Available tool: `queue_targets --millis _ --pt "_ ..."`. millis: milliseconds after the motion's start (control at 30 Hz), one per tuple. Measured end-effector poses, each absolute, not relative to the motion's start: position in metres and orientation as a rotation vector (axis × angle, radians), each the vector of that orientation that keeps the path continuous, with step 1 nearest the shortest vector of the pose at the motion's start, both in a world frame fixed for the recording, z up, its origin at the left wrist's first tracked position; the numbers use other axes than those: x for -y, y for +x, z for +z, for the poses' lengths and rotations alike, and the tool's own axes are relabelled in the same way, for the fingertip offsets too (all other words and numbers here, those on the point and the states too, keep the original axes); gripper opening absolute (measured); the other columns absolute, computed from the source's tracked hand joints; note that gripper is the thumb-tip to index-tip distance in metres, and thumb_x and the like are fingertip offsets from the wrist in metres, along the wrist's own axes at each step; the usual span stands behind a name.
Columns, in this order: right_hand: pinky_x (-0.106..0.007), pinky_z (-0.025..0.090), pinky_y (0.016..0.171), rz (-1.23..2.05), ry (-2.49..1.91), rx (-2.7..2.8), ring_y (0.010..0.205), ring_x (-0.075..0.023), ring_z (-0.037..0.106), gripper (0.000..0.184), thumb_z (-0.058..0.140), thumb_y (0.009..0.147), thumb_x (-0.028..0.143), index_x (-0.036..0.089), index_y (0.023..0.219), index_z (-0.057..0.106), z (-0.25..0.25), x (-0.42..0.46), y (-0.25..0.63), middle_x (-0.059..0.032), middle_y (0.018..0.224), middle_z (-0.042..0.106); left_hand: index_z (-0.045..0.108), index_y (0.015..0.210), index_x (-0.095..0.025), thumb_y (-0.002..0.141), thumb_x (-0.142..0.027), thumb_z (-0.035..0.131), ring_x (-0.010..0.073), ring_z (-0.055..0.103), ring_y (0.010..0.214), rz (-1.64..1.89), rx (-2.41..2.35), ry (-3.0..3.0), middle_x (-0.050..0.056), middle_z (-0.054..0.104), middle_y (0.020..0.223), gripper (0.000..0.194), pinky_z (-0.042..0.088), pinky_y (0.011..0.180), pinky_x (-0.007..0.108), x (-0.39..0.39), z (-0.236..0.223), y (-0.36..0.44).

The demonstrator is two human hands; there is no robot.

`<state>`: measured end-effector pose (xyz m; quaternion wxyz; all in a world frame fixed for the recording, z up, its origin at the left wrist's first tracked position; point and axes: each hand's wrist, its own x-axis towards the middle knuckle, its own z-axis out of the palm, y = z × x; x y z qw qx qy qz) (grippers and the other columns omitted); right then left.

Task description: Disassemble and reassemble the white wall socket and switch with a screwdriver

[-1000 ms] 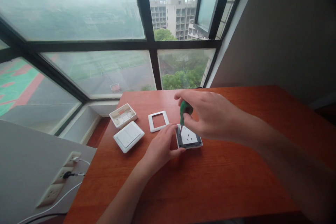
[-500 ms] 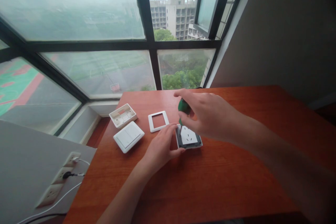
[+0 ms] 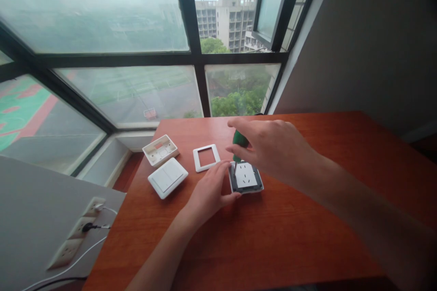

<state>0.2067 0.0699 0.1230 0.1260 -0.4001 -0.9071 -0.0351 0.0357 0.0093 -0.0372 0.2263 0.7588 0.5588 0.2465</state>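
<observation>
A wall socket [image 3: 246,176] with a white face and dark grey surround lies face up on the table. My left hand [image 3: 210,186] grips its left side, thumb at the near corner and fingers at the far one. Above it, my right hand [image 3: 269,143] holds a green-handled screwdriver [image 3: 240,140] upright, fingers curled around the handle. The screwdriver's shaft points down onto the left part of the grey surround; the exact tip contact is too small to make out. Just beyond my left hand lies a white square frame [image 3: 206,158].
On the left of the reddish-brown wooden table [image 3: 273,236] are an open white mounting box [image 3: 160,150] and a white switch panel [image 3: 168,178]. Wall outlets [image 3: 80,228] with plugs and cables are at lower left. Windows [image 3: 129,91] rise behind the table.
My right hand has turned slightly and shifted a little right around the screwdriver handle, its fingers changing position. My left hand and the wall socket stay in place.
</observation>
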Motion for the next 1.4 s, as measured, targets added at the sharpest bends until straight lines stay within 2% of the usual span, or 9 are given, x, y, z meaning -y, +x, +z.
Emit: queue_targets --millis 100,200,333,500,700,1000,1133,1233,1400 --pt "-0.031 0.038 0.055 -0.124 -1.233 2.625 0.078 -0.0288 0.069 0.040 0.053 0.090 0.046 0.022 0.122 0.057 0.124 -0.069 0.207 -0.0064 0.090 0.075 0.042 0.133 -0.022 0.072 -0.029 0.081 0.0332 0.050 0.127 0.674 -1.539 2.093 0.013 0.053 0.137 0.072 0.043 0.105 0.049 -0.009 -0.038 0.035" --pt "-0.032 0.044 0.065 0.062 -1.136 2.649 0.092 -0.0272 0.068 0.040 0.050 0.089 0.029 0.017 0.128 0.053 0.125 -0.070 0.211 -0.0101 0.114 0.070 0.043 0.132 -0.021 0.073 -0.029 0.080 0.0331 0.052 0.126 0.672 -1.545 2.084 0.012 0.054 0.135 0.071 0.044 0.105 0.049 -0.009 -0.038 0.036" --pt "-0.030 0.046 0.079 0.337 -0.950 2.646 0.103 -0.0213 0.064 0.043 0.053 0.087 0.020 0.018 0.129 0.052 0.122 -0.073 0.215 -0.0051 0.127 0.065 0.044 0.130 -0.021 0.073 -0.029 0.080 0.0331 0.051 0.127 0.664 -1.549 2.085 0.012 0.054 0.136 0.068 0.044 0.105 0.048 -0.009 -0.037 0.036" --pt "-0.031 0.042 0.068 0.151 -1.033 2.593 0.091 -0.0234 0.068 0.031 0.061 0.087 0.031 0.021 0.116 0.059 0.119 -0.073 0.212 -0.0028 0.106 0.072 0.043 0.132 -0.020 0.071 -0.028 0.081 0.0333 0.050 0.127 0.671 -1.562 2.072 0.014 0.053 0.137 0.072 0.043 0.105 0.048 -0.009 -0.037 0.037" --pt "-0.030 0.027 0.051 -0.205 -1.270 2.576 0.069 -0.0269 0.068 0.031 0.056 0.088 0.052 0.022 0.094 0.062 0.121 -0.068 0.206 -0.0048 0.075 0.071 0.043 0.133 -0.021 0.071 -0.027 0.081 0.0329 0.049 0.128 0.695 -1.527 2.088 0.013 0.051 0.139 0.072 0.043 0.106 0.049 -0.010 -0.038 0.035" --pt "-0.032 0.044 0.073 0.229 -1.017 2.697 0.105 -0.0261 0.066 0.039 0.052 0.089 0.029 0.020 0.128 0.054 0.127 -0.069 0.216 -0.0048 0.123 0.068 0.046 0.129 -0.022 0.072 -0.030 0.081 0.0340 0.053 0.124 0.690 -1.540 2.094 0.012 0.056 0.132 0.068 0.045 0.103 0.049 -0.010 -0.038 0.036" --pt "-0.033 0.040 0.062 0.063 -1.149 2.661 0.087 -0.0280 0.070 0.040 0.057 0.088 0.038 0.023 0.126 0.055 0.126 -0.068 0.210 -0.0032 0.101 0.075 0.044 0.130 -0.020 0.072 -0.030 0.081 0.0340 0.052 0.125 0.666 -1.560 2.097 0.013 0.056 0.133 0.070 0.045 0.104 0.050 -0.010 -0.039 0.036" --pt "-0.031 0.031 0.053 -0.056 -1.261 2.645 0.075 -0.0279 0.069 0.028 0.056 0.088 0.046 0.023 0.103 0.062 0.126 -0.066 0.205 -0.0030 0.080 0.074 0.044 0.131 -0.021 0.070 -0.029 0.082 0.0336 0.052 0.125 0.669 -1.548 2.100 0.013 0.056 0.133 0.071 0.045 0.104 0.049 -0.010 -0.039 0.035" --pt "-0.031 0.029 0.053 0.001 -1.250 2.677 0.079 -0.0266 0.068 0.024 0.054 0.088 0.043 0.022 0.095 0.063 0.130 -0.064 0.209 -0.0040 0.086 0.073 0.046 0.130 -0.021 0.071 -0.029 0.081 0.0344 0.052 0.125 0.681 -1.543 2.098 0.013 0.056 0.134 0.069 0.044 0.105 0.050 -0.010 -0.040 0.035"
